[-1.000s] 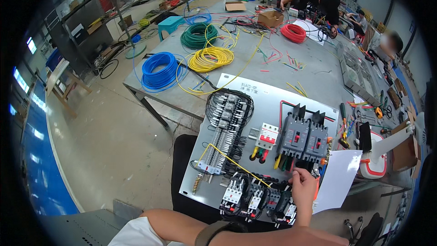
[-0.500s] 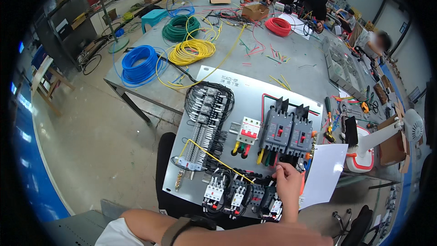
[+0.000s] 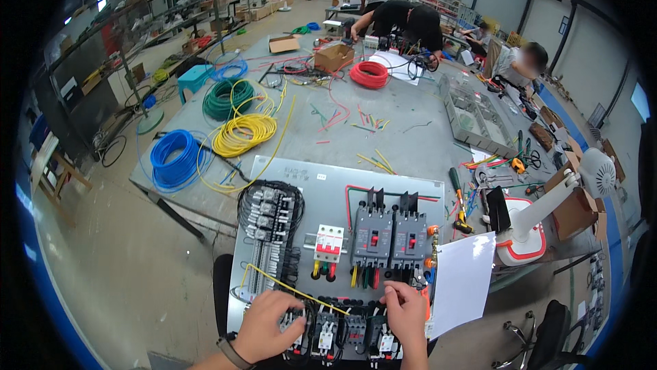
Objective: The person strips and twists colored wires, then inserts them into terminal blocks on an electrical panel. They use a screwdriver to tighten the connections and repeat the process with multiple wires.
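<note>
A metal mounting panel (image 3: 311,195) with wired electrical parts lies in front of me. My left hand (image 3: 270,323) is over its lower left, fingers curved and thumb apart, near a contactor (image 3: 326,336); I see nothing in it. My right hand (image 3: 406,310) hovers below two dark grey circuit breakers (image 3: 374,239), its thumb and fingertips close together; what they hold, if anything, is too small to make out. One yellow wire (image 3: 294,288) runs from the terminal strip (image 3: 260,278) across to the contactor row. A smaller white breaker (image 3: 329,243) sits left of the grey ones.
Blue (image 3: 175,158), green (image 3: 228,100) and yellow wire coils (image 3: 244,135) lie at the table's left, a red coil (image 3: 369,75) farther back. White paper (image 3: 462,284) rests at the panel's right, beside a white fan (image 3: 521,233). Other people work at the far end.
My left hand has come into view over the lower left of the panel. My right hand stays below the grey breakers. The view has shifted, so the panel appears lower and farther left.
</note>
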The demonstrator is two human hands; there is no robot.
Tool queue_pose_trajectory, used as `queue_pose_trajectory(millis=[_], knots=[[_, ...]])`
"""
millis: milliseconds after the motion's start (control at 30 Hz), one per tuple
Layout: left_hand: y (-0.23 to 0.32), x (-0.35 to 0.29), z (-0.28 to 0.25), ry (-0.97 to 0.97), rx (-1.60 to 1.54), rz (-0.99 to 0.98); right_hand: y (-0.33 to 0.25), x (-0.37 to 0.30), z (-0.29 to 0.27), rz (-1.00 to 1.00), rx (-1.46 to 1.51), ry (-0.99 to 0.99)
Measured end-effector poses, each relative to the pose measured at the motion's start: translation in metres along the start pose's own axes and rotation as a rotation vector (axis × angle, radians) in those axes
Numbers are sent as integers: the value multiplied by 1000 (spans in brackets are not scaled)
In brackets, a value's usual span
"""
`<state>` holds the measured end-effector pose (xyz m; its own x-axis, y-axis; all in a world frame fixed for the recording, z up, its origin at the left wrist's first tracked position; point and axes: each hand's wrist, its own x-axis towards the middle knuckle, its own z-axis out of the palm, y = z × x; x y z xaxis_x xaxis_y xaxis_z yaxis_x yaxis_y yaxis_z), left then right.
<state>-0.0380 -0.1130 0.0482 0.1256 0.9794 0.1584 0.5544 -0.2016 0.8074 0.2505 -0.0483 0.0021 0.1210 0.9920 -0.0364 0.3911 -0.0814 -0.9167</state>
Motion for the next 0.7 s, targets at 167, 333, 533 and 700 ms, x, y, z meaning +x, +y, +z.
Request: queue_pose_trajectory(millis=[167,333,533,700], knots=[[-5,-13,22,57,54,12,13,-6,-15,-43,-42,109],[2,-8,32,118,-4,-19,7,-15,-15,-141,-152,85],[-6,0,49,145,-67,-13,10,-13,-12,-99,-85,105],[-5,0,50,129,-75,-32,9,-12,-17,-434,-431,209]])
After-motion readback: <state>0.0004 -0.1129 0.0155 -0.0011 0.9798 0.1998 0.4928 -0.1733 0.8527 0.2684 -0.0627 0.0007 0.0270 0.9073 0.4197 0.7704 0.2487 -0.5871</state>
